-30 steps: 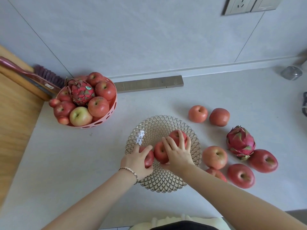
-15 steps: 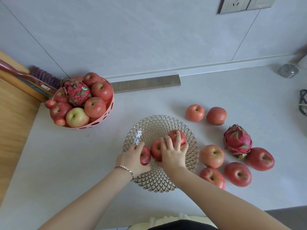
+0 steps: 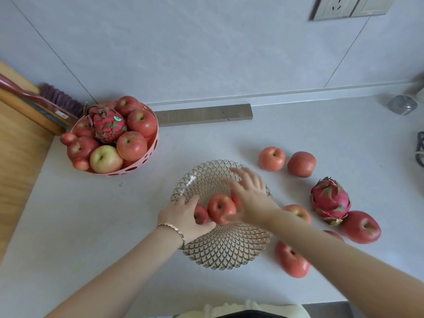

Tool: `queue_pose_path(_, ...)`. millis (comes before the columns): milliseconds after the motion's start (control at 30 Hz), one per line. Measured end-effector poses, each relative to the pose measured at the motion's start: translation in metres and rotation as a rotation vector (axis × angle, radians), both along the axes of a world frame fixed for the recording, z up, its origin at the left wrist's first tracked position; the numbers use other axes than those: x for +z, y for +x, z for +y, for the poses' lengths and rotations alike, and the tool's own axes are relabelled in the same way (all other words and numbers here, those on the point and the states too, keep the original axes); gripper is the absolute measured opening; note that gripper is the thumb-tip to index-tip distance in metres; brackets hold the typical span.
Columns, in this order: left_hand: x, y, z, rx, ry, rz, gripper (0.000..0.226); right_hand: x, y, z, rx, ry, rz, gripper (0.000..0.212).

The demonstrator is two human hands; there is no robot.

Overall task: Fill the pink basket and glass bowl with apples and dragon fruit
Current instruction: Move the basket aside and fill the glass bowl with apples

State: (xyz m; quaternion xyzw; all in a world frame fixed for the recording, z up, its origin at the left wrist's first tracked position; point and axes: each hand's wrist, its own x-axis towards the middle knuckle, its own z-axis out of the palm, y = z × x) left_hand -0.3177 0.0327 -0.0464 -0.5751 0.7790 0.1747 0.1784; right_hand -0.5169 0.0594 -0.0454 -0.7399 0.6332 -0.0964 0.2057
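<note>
Left hand [image 3: 183,218] gripping apple [image 3: 200,214] in glass bowl [image 3: 221,249], right hand [image 3: 249,196] spread wide, pink basket [image 3: 137,167] heaped

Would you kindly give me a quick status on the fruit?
Left hand cupping an apple in the glass bowl. Right hand open above it. Pink basket full. Nothing in the way.

Home kitchen: pale countertop [image 3: 298,125], wall socket [image 3: 333,6], fruit.

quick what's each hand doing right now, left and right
Left hand: closed around an apple in the glass bowl.
Right hand: open, fingers spread, holding nothing, above the bowl.
</note>
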Motion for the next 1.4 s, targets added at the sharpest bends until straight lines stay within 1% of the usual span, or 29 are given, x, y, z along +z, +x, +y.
queue_pose_path(67,0.008,-0.001,-0.005,0.034,0.027,0.074,0.088,0.005,-0.028,-0.017,-0.115,-0.089,-0.076,0.075)
queue_pose_path(100,0.012,-0.002,-0.008,0.061,0.035,0.129,0.083,0.005,-0.042,-0.029,-0.202,-0.098,-0.068,0.069)
queue_pose_path(133,0.016,-0.003,-0.011,0.094,0.038,0.197,0.078,0.003,-0.054,-0.043,-0.286,-0.075,-0.028,0.065)
queue_pose_path(200,0.023,-0.005,-0.017,0.163,0.043,0.352,0.066,0.0,-0.073,-0.067,-0.407,0.079,0.078,0.065)
queue_pose_path(267,0.026,-0.006,-0.023,0.212,0.055,0.46,0.054,-0.006,-0.084,-0.084,-0.373,0.259,0.215,0.073)
queue_pose_path(333,0.026,-0.006,-0.027,0.225,0.067,0.485,0.047,-0.014,-0.088,-0.091,-0.245,0.363,0.393,0.078)
queue_pose_path(367,0.025,-0.005,-0.027,0.224,0.073,0.479,0.045,-0.018,-0.088,-0.093,-0.223,0.375,0.444,0.075)
queue_pose_path(433,0.02,-0.004,-0.024,0.222,0.089,0.447,0.045,-0.022,-0.087,-0.096,-0.283,0.341,0.459,0.066)
queue_pose_path(500,0.015,-0.003,-0.019,0.207,0.107,0.411,0.048,-0.022,-0.088,-0.098,-0.407,0.288,0.366,0.069)
queue_pose_path(567,0.01,-0.003,-0.013,0.186,0.134,0.399,0.051,-0.015,-0.089,-0.095,-0.521,0.167,0.167,0.077)
queue_pose_path(600,0.008,-0.004,-0.011,0.18,0.145,0.401,0.052,-0.01,-0.089,-0.093,-0.534,0.078,0.08,0.076)
queue_pose_path(667,0.006,-0.007,-0.006,0.175,0.14,0.397,0.053,0.003,-0.082,-0.087,-0.478,-0.051,-0.036,0.07)
queue_pose_path(733,0.005,-0.011,-0.003,0.194,0.039,0.423,0.056,0.015,-0.068,-0.083,-0.389,-0.085,-0.206,0.066)
queue_pose_path(767,0.008,-0.013,-0.004,0.235,-0.009,0.495,0.059,0.021,-0.058,-0.08,-0.347,-0.065,-0.326,0.064)
queue_pose_path(800,0.013,-0.016,-0.005,0.3,-0.003,0.615,0.063,0.027,-0.048,-0.077,-0.306,-0.027,-0.452,0.063)
queue_pose_path(833,0.02,-0.019,-0.009,0.389,0.084,0.776,0.069,0.032,-0.037,-0.073,-0.264,0.011,-0.562,0.064)
queue_pose_path(900,0.036,-0.024,-0.019,0.598,0.369,1.155,0.084,0.035,-0.014,-0.061,-0.176,0.038,-0.684,0.067)
queue_pose_path(933,0.042,-0.027,-0.023,0.705,0.485,1.297,0.085,0.035,-0.003,-0.054,-0.127,0.035,-0.709,0.069)
queue_pose_path(967,0.044,-0.031,-0.027,0.778,0.54,1.359,0.079,0.034,0.007,-0.048,-0.072,0.041,-0.717,0.071)
queue_pose_path(1000,0.046,-0.033,-0.029,0.777,0.517,1.349,0.064,0.034,0.014,-0.044,-0.011,0.058,-0.704,0.074)
queue_pose_path(1067,0.046,-0.038,-0.029,0.648,0.321,1.176,0.037,0.036,0.01,-0.045,0.121,0.121,-0.599,0.081)
queue_pose_path(1133,0.039,-0.038,-0.026,0.55,0.212,1.038,0.036,0.036,-0.017,-0.051,0.174,0.144,-0.45,0.085)
queue_pose_path(1167,0.036,-0.036,-0.025,0.536,0.2,0.999,0.04,0.033,-0.036,-0.054,0.133,0.084,-0.381,0.082)
queue_pose_path(1200,0.035,-0.035,-0.024,0.528,0.184,0.969,0.045,0.027,-0.057,-0.058,0.033,-0.008,-0.298,0.075)
queue_pose_path(1233,0.035,-0.034,-0.025,0.515,0.156,0.935,0.048,0.02,-0.078,-0.061,-0.111,-0.077,-0.181,0.068)
queue_pose_path(1267,0.035,-0.034,-0.026,0.491,0.111,0.892,0.05,0.016,-0.096,-0.064,-0.271,-0.068,-0.034,0.065)
queue_pose_path(1333,0.035,-0.033,-0.032,0.403,0.008,0.758,0.053,0.006,-0.12,-0.066,-0.48,0.185,0.245,0.069)
queue_pose_path(1367,0.035,-0.032,-0.035,0.349,-0.03,0.681,0.055,-0.001,-0.127,-0.066,-0.496,0.305,0.345,0.071)
queue_pose_path(1400,0.034,-0.031,-0.039,0.298,-0.048,0.612,0.057,-0.008,-0.132,-0.065,-0.48,0.373,0.419,0.069)
